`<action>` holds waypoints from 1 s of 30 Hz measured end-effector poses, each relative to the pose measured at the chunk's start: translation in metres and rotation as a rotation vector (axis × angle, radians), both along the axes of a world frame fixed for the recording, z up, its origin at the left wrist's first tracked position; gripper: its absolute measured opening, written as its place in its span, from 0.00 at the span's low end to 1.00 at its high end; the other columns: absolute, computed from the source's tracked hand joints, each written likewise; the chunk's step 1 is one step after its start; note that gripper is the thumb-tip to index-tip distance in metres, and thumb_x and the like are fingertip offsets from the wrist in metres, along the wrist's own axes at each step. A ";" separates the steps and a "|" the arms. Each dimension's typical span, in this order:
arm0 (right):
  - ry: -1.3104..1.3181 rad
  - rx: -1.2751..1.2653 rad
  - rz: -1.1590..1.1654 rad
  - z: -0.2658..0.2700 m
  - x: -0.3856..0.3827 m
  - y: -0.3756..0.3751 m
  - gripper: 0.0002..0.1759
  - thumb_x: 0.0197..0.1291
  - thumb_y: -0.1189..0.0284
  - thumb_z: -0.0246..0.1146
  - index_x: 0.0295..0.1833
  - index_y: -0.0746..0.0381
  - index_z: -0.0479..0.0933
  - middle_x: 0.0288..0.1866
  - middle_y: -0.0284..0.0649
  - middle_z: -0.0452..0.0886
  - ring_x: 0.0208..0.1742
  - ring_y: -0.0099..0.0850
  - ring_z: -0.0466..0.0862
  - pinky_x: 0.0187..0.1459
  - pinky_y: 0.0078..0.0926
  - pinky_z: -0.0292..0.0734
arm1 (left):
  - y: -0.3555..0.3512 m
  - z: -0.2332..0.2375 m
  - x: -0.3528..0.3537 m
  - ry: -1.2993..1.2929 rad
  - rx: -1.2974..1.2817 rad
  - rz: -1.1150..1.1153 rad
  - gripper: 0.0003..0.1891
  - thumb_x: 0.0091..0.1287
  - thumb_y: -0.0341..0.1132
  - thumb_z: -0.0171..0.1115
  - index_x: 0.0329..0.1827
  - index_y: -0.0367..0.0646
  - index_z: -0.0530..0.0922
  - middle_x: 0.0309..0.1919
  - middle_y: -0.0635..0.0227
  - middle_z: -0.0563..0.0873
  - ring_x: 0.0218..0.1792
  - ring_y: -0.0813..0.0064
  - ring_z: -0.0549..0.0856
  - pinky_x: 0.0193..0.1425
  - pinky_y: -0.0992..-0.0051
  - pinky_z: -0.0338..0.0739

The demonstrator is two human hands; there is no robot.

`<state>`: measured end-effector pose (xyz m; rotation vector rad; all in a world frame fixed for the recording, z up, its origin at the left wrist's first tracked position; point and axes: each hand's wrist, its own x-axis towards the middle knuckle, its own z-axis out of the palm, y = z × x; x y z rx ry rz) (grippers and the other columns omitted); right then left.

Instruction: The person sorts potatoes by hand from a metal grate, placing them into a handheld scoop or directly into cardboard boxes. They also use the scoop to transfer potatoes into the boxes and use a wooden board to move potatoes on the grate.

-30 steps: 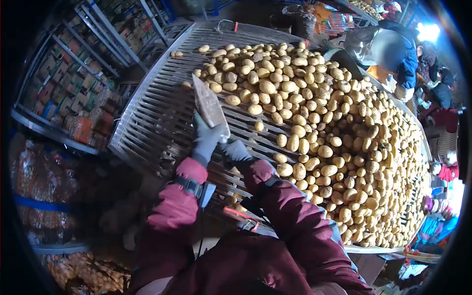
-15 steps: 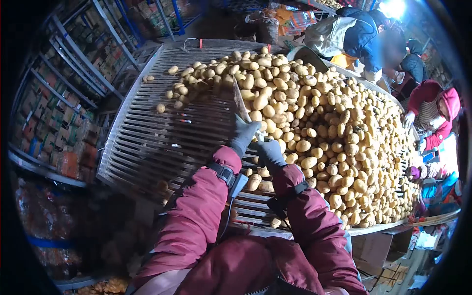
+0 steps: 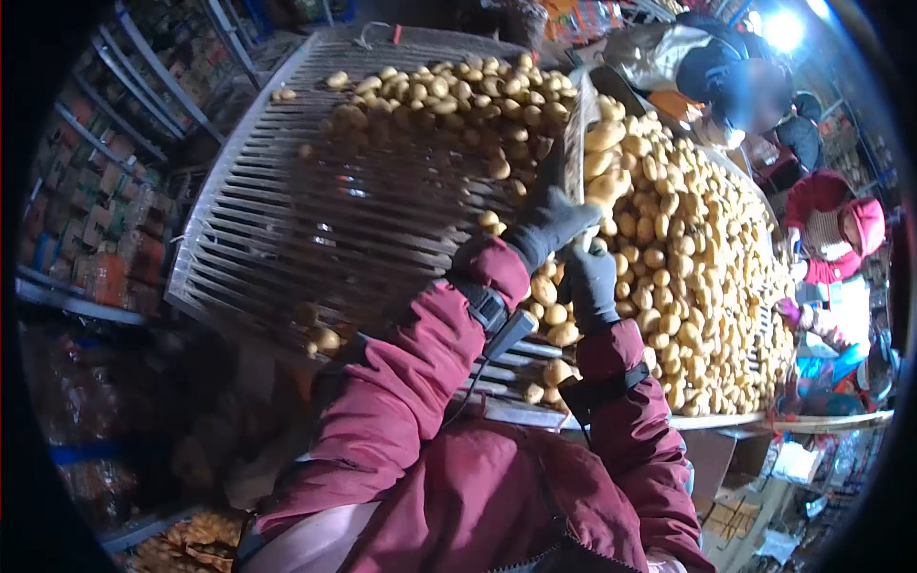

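Note:
Both my hands wear dark grey gloves and grip a long-handled, flat board-like pusher, seen nearly edge-on. My left hand is closed higher up, near the blade. Just below and to the right, my right hand is wrapped round the lower part of the handle, which is mostly hidden by the gloves. Against the right face of the pusher lies a heap of potatoes, some of them touching it. More potatoes lie to its left along the far side of the slatted table.
Across the right end, a co-worker in a red hooded jacket stands by the heap. Another in dark blue bends over the far edge. Metal racks with boxes stand at left, and a cardboard box sits below the near edge.
My hands and the pusher have moved right, and the pusher now stands more upright. Potatoes beside it have shifted right, baring more slats. The view has tilted slightly.

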<state>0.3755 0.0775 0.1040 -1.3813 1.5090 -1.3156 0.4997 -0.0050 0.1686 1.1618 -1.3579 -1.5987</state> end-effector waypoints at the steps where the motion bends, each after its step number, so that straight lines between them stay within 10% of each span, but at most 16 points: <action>1: -0.006 0.000 -0.059 0.004 -0.005 0.001 0.11 0.67 0.64 0.66 0.35 0.59 0.78 0.19 0.27 0.72 0.12 0.20 0.69 0.14 0.22 0.63 | 0.017 0.037 0.005 0.055 0.084 -0.068 0.20 0.58 0.44 0.80 0.42 0.34 0.88 0.35 0.63 0.91 0.30 0.74 0.89 0.35 0.72 0.84; 3: -0.033 -0.067 -0.103 0.005 -0.003 0.003 0.10 0.65 0.65 0.67 0.40 0.61 0.80 0.21 0.27 0.75 0.12 0.20 0.69 0.15 0.23 0.65 | 0.005 0.004 -0.007 0.040 0.009 -0.061 0.47 0.50 0.42 0.76 0.75 0.39 0.63 0.47 0.44 0.89 0.46 0.52 0.90 0.51 0.60 0.85; 7: -0.068 0.350 -0.015 0.035 0.040 0.012 0.16 0.61 0.64 0.71 0.47 0.65 0.82 0.25 0.28 0.77 0.18 0.20 0.75 0.18 0.22 0.69 | 0.032 0.017 0.044 -0.141 -0.327 0.316 0.29 0.54 0.45 0.75 0.55 0.36 0.82 0.44 0.50 0.90 0.47 0.56 0.91 0.53 0.60 0.85; 9: -0.155 0.426 0.159 0.042 0.065 0.018 0.19 0.63 0.61 0.72 0.51 0.65 0.82 0.27 0.30 0.79 0.20 0.20 0.77 0.20 0.23 0.72 | 0.040 0.019 0.080 -0.514 -0.093 0.298 0.27 0.58 0.43 0.73 0.58 0.36 0.80 0.46 0.52 0.90 0.47 0.60 0.90 0.52 0.62 0.84; 11: -0.111 0.371 0.344 0.030 0.086 0.015 0.22 0.66 0.58 0.72 0.54 0.65 0.82 0.30 0.31 0.82 0.25 0.21 0.81 0.24 0.24 0.76 | 0.046 -0.007 0.112 0.041 -0.237 0.401 0.25 0.61 0.39 0.69 0.59 0.37 0.79 0.48 0.55 0.90 0.45 0.65 0.89 0.51 0.65 0.83; 16: -0.338 0.408 0.583 0.026 0.093 0.035 0.23 0.71 0.55 0.67 0.58 0.63 0.82 0.34 0.35 0.86 0.28 0.28 0.87 0.29 0.26 0.84 | 0.068 -0.111 0.227 0.037 0.032 0.550 0.26 0.63 0.36 0.67 0.64 0.36 0.76 0.53 0.55 0.88 0.49 0.68 0.86 0.57 0.68 0.80; 18: -0.041 -0.032 0.721 0.010 0.062 0.046 0.22 0.72 0.56 0.66 0.59 0.63 0.81 0.35 0.38 0.87 0.28 0.31 0.88 0.30 0.27 0.85 | 0.089 -0.128 0.261 0.032 0.048 0.614 0.28 0.63 0.36 0.67 0.67 0.35 0.75 0.55 0.54 0.87 0.51 0.67 0.85 0.59 0.68 0.79; 21: -0.224 0.492 0.479 0.008 0.007 0.075 0.23 0.73 0.57 0.65 0.61 0.64 0.80 0.34 0.40 0.87 0.29 0.31 0.89 0.30 0.27 0.85 | 0.109 -0.158 0.312 -0.014 -0.025 0.706 0.31 0.63 0.36 0.68 0.70 0.34 0.73 0.58 0.52 0.86 0.54 0.66 0.84 0.61 0.68 0.78; 25: -0.232 0.200 0.543 -0.034 -0.084 0.125 0.22 0.72 0.56 0.66 0.58 0.64 0.81 0.35 0.39 0.88 0.29 0.28 0.87 0.31 0.26 0.84 | 0.154 -0.075 0.257 -0.454 -0.234 0.946 0.42 0.69 0.36 0.66 0.83 0.39 0.56 0.72 0.49 0.75 0.68 0.59 0.77 0.72 0.64 0.71; 27: -0.052 0.126 0.597 -0.015 -0.116 0.150 0.21 0.73 0.56 0.65 0.56 0.63 0.81 0.36 0.39 0.88 0.29 0.28 0.87 0.31 0.26 0.84 | 0.138 -0.110 0.264 -0.979 -0.421 0.749 0.40 0.70 0.37 0.65 0.83 0.40 0.57 0.75 0.48 0.73 0.71 0.57 0.76 0.74 0.65 0.70; 28: -0.442 0.549 0.455 0.036 -0.119 0.165 0.19 0.73 0.57 0.64 0.54 0.63 0.82 0.37 0.40 0.89 0.31 0.27 0.87 0.32 0.26 0.84 | 0.143 -0.089 0.223 -0.724 -0.455 0.809 0.40 0.70 0.35 0.65 0.83 0.40 0.57 0.75 0.48 0.72 0.72 0.55 0.76 0.75 0.66 0.69; 30: -0.368 0.411 0.514 0.059 -0.136 0.181 0.17 0.75 0.60 0.62 0.53 0.63 0.83 0.38 0.39 0.89 0.31 0.24 0.87 0.35 0.24 0.83 | 0.170 -0.030 0.125 -0.689 -0.391 0.819 0.41 0.69 0.30 0.65 0.84 0.40 0.56 0.76 0.50 0.72 0.73 0.60 0.74 0.75 0.68 0.68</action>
